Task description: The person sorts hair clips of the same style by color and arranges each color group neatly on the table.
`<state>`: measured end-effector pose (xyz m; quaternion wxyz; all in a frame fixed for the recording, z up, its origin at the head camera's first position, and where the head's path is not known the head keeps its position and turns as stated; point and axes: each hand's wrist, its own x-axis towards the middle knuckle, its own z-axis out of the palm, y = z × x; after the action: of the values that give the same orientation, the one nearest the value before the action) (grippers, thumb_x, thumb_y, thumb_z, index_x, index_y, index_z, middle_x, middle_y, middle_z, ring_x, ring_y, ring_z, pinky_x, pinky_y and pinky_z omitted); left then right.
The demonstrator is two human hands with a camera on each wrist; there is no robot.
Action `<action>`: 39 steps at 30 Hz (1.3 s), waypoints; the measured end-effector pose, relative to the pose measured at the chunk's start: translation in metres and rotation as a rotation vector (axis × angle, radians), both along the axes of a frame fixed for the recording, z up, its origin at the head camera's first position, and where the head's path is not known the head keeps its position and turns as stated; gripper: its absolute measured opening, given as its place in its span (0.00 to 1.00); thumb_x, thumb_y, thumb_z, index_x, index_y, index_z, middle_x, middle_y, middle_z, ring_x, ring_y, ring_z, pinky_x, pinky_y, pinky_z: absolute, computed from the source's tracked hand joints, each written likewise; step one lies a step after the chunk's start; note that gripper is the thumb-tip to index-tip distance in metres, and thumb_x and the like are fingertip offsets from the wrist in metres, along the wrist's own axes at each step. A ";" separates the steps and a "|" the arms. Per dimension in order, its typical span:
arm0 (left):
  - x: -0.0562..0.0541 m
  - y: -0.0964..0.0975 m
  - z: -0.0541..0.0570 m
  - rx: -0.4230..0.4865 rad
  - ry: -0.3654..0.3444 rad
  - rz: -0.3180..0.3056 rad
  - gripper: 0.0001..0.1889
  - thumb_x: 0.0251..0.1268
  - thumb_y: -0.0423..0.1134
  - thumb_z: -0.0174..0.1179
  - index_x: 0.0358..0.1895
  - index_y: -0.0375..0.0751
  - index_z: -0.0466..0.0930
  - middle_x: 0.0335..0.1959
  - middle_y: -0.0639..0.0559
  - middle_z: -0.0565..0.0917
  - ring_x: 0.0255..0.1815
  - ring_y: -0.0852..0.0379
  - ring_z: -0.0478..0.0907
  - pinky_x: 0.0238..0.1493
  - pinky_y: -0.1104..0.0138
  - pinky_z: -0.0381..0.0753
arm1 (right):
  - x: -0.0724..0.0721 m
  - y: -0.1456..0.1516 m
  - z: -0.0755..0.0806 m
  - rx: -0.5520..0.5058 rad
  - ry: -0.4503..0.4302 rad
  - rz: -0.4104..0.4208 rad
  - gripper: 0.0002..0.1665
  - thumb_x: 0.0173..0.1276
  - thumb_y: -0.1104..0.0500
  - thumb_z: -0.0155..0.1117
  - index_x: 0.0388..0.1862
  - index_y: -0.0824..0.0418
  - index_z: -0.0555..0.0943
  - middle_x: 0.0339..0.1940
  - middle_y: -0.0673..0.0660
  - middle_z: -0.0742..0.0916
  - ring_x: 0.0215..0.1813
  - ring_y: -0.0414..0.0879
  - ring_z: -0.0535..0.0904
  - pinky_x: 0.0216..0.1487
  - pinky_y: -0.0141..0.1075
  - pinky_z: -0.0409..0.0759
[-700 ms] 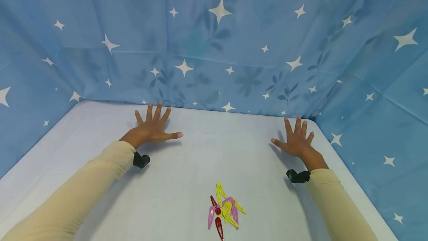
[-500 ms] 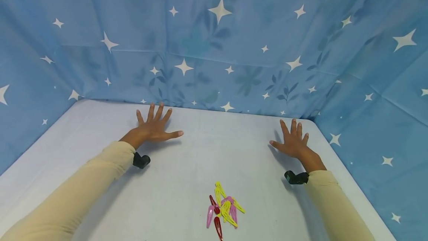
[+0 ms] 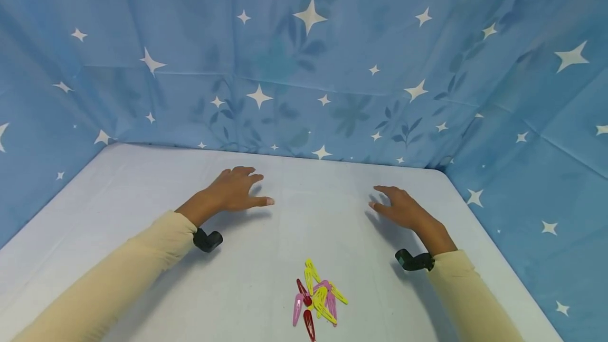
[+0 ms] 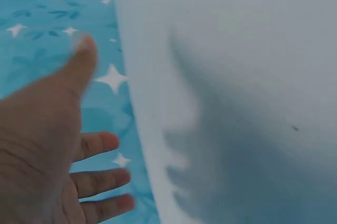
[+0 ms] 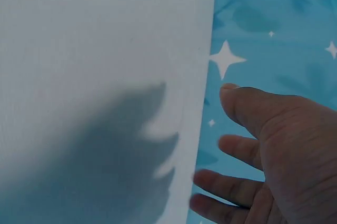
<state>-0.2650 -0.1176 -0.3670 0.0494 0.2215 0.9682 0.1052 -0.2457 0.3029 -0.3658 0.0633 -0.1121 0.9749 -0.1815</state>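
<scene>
A small pile of snap hair clips [image 3: 321, 295] in yellow, pink and dark red lies on the white table near its front middle. Beyond the pile to the left, my left hand [image 3: 233, 190] hovers above the table with nothing in it, fingers relaxed and thumb pointing right. My right hand [image 3: 402, 209] hovers on the other side, its thumb and forefinger pointing inward, also holding nothing. In the left wrist view the left hand [image 4: 47, 145] shows spread fingers over its shadow. The right wrist view has the right hand [image 5: 295, 150] with loosely bent fingers.
The white table [image 3: 294, 215] ends at a blue curtain [image 3: 285, 57] with white stars, which hangs behind it and along both sides. A small black wrist camera [image 3: 208, 240] sits below the left hand, another black wrist camera [image 3: 414, 260] below the right.
Both hands have drawn back from the far edge and turned inward. Their fingers, widely spread before, are now more relaxed and bent. The hair clips have stayed in place.
</scene>
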 end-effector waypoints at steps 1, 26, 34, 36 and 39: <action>0.001 0.000 0.002 0.019 0.008 -0.009 0.42 0.63 0.71 0.54 0.70 0.43 0.71 0.73 0.39 0.68 0.74 0.37 0.62 0.70 0.39 0.60 | 0.003 -0.002 0.000 -0.011 -0.005 0.004 0.37 0.75 0.46 0.55 0.74 0.68 0.65 0.72 0.73 0.69 0.74 0.70 0.61 0.70 0.64 0.62; 0.059 0.046 -0.013 0.632 -0.247 -0.187 0.19 0.63 0.48 0.67 0.49 0.37 0.87 0.42 0.53 0.87 0.41 0.61 0.81 0.42 0.70 0.81 | 0.046 -0.059 -0.010 -0.204 0.160 0.253 0.21 0.66 0.62 0.68 0.58 0.60 0.82 0.55 0.57 0.85 0.44 0.43 0.81 0.49 0.45 0.83; 0.074 0.056 -0.014 0.686 -0.339 -0.204 0.16 0.62 0.44 0.68 0.47 0.36 0.87 0.40 0.53 0.88 0.38 0.62 0.83 0.39 0.71 0.82 | 0.055 -0.072 -0.012 -0.316 0.055 0.283 0.19 0.67 0.60 0.67 0.57 0.59 0.82 0.51 0.56 0.87 0.44 0.42 0.82 0.48 0.36 0.83; 0.077 0.059 -0.014 0.682 -0.347 -0.216 0.16 0.61 0.44 0.69 0.46 0.36 0.88 0.41 0.53 0.88 0.38 0.62 0.83 0.39 0.71 0.82 | 0.058 -0.076 -0.012 -0.343 0.025 0.294 0.19 0.68 0.59 0.67 0.57 0.59 0.82 0.52 0.55 0.87 0.44 0.42 0.82 0.48 0.35 0.82; 0.081 0.063 -0.015 0.672 -0.363 -0.248 0.17 0.61 0.45 0.69 0.46 0.37 0.88 0.42 0.53 0.88 0.38 0.62 0.83 0.40 0.71 0.82 | 0.061 -0.082 -0.011 -0.366 -0.003 0.320 0.20 0.67 0.58 0.68 0.57 0.59 0.82 0.52 0.56 0.87 0.44 0.42 0.83 0.49 0.36 0.82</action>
<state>-0.1840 -0.0546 -0.3816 0.1566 0.3182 0.8214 0.4466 -0.1850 0.2210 -0.3772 0.0715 -0.2745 0.8955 -0.3429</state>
